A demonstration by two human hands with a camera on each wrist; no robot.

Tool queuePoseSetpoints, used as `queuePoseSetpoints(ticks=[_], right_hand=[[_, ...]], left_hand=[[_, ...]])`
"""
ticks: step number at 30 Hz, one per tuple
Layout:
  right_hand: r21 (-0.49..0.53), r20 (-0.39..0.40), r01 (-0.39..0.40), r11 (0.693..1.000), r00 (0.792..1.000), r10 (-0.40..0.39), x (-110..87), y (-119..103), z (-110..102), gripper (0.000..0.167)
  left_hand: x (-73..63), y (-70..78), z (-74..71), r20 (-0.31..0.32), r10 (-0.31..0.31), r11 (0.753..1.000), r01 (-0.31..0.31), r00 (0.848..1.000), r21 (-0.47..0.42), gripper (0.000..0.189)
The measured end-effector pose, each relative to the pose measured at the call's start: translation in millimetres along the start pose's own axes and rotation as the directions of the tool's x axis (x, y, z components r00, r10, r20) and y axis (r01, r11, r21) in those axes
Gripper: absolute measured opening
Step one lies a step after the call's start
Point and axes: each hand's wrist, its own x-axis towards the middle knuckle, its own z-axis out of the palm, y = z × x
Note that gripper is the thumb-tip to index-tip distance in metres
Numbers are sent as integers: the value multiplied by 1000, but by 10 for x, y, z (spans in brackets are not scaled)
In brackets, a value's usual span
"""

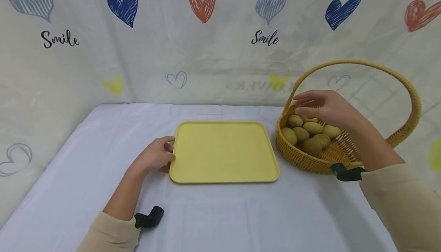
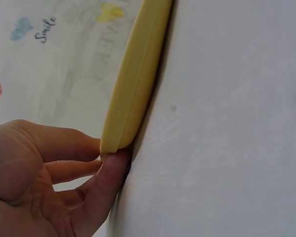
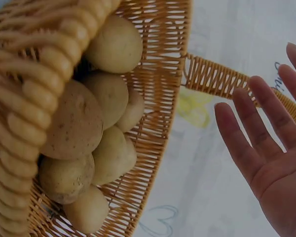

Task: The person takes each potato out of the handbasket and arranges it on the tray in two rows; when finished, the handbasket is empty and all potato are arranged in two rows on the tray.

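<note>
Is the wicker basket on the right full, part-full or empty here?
Part-full: in the head view, the basket holds potatoes grouped toward its left, while bare weave shows at the near right.

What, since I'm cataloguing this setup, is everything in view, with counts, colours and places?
Tray: one, yellow, middle of the table
Basket: one, tan wicker with tall handle, right side of the table
Potatoes: about eight, some overlapping, pale to darker brown, inside the basket
Tablecloth: one, white, over the table
Backdrop: one, white, behind the table
Hearts: about a dozen, blue, red, yellow and grey, printed on the backdrop
"Smile" lettering: two, black, on the backdrop
Wrist devices: two, black, one per wrist
Sleeves: two, beige, on the arms
Left hand: one, bare, gripping the tray's left edge
Right hand: one, bare, over the basket
</note>
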Motion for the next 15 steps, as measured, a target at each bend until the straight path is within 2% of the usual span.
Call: queuePoseSetpoints(ticks=[15], right_hand=[[-36,118,-62,997,991,65,119,152,-146,59]], left_hand=[[-14,20,-17,5,-18,1000,18,1000,-12,73]])
